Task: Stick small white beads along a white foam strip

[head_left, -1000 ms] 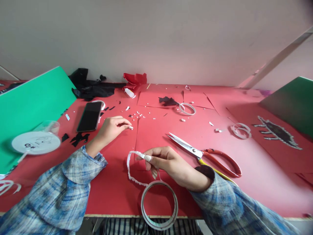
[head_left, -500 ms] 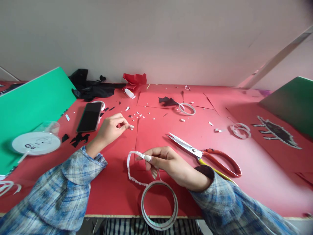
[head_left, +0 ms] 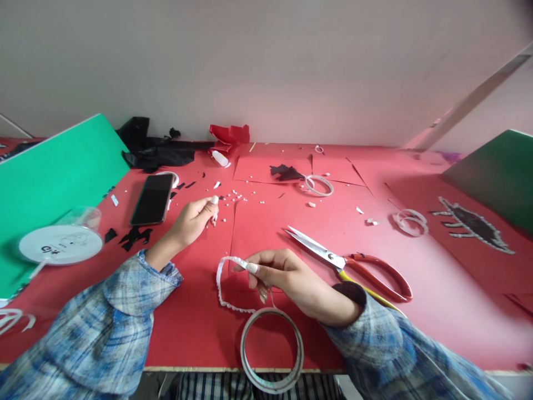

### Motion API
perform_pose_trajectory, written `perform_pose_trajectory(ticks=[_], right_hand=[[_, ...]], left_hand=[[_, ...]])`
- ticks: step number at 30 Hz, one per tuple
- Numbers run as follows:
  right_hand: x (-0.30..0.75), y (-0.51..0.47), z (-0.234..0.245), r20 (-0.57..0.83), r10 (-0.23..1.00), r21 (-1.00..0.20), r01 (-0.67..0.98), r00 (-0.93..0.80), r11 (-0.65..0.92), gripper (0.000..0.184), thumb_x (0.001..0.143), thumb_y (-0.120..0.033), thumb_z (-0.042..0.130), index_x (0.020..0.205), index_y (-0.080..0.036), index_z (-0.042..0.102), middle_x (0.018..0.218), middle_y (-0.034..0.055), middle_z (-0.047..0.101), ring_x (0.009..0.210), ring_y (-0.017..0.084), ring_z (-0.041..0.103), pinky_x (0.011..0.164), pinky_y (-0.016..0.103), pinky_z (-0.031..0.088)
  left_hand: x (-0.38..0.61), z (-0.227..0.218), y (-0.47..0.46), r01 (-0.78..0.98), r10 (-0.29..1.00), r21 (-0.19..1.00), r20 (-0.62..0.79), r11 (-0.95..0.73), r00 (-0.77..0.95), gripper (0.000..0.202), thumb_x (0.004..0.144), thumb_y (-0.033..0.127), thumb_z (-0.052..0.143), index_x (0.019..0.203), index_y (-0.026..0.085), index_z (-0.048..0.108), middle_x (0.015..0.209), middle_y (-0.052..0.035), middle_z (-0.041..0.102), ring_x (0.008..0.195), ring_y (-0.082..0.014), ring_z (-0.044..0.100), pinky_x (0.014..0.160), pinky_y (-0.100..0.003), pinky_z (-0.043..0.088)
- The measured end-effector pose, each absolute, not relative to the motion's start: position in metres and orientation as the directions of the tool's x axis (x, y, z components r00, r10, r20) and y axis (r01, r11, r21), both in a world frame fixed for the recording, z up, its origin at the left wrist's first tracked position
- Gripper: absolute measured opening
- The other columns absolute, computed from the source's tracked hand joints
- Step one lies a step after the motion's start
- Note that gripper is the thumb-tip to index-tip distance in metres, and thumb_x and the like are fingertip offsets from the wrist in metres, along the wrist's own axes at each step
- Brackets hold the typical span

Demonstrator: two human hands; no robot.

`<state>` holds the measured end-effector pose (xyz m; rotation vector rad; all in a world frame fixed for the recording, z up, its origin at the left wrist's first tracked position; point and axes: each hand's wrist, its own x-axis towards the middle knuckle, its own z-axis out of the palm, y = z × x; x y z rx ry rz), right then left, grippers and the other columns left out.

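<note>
My right hand (head_left: 283, 278) pinches the free end of a white tape strip (head_left: 225, 283) that curls down to a tape roll (head_left: 271, 350) hanging at the table's front edge. Several small white beads stick along the strip. My left hand (head_left: 194, 219) is closed in a pinch over the red table (head_left: 187, 322), beside several loose white beads (head_left: 235, 195); what it pinches is too small to make out.
Red-handled scissors (head_left: 353, 261) lie open right of my right hand. A black phone (head_left: 152, 198) lies left of the beads, a white lid (head_left: 60, 244) farther left by a green sheet (head_left: 50, 172). More tape rings (head_left: 318, 185) and a black beaded spider cutout (head_left: 472, 225) lie beyond.
My left hand has lifted slightly off the table and curled its fingers up near the loose beads. My right hand and the tape strip have stayed put.
</note>
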<state>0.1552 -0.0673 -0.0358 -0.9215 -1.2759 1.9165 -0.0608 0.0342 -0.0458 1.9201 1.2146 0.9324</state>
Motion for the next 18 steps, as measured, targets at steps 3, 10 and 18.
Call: perform_pose_trajectory(ticks=[3,10,18], right_hand=[[0.1549,-0.0670,-0.0354,-0.203,0.817,-0.940,-0.127,-0.540,-0.318,0.028,0.081,-0.040,0.063,0.080,-0.012,0.064,0.066,-0.0007,0.058,0.052,0.007,0.050,0.056,0.024,0.042],[0.1550,-0.0670,-0.0362,-0.202,0.815,-0.938,-0.131,-0.543,-0.320,0.029,0.079,-0.042,0.064,0.079,-0.013,0.063,0.066,-0.0008,0.058,0.052,0.006,0.050,0.055,0.024,0.041],[0.1551,-0.0670,-0.0353,-0.201,0.814,-0.941,-0.123,-0.544,-0.315,0.031,0.078,-0.044,0.064,0.077,-0.013,0.062,0.065,-0.0012,0.058,0.052,0.006,0.049,0.055,0.024,0.040]], left_hand=[[-0.0591,-0.0475,0.0340,0.364,0.931,0.883,0.183,-0.297,0.315,0.040,0.093,0.046,0.036,0.066,0.019,0.046,0.062,-0.0001,0.050,0.059,-0.0132,0.049,0.058,-0.027,0.040],[-0.0587,-0.0471,0.0355,0.231,0.947,0.956,0.108,-0.183,0.304,0.030,0.090,0.045,0.043,0.075,0.019,0.048,0.067,0.0004,0.051,0.058,-0.0120,0.051,0.052,-0.025,0.039],[-0.0595,-0.0489,0.0351,0.209,0.946,0.957,0.136,-0.203,0.295,0.034,0.091,0.047,0.043,0.073,0.019,0.050,0.074,-0.0004,0.052,0.062,-0.0115,0.048,0.055,-0.024,0.040]])
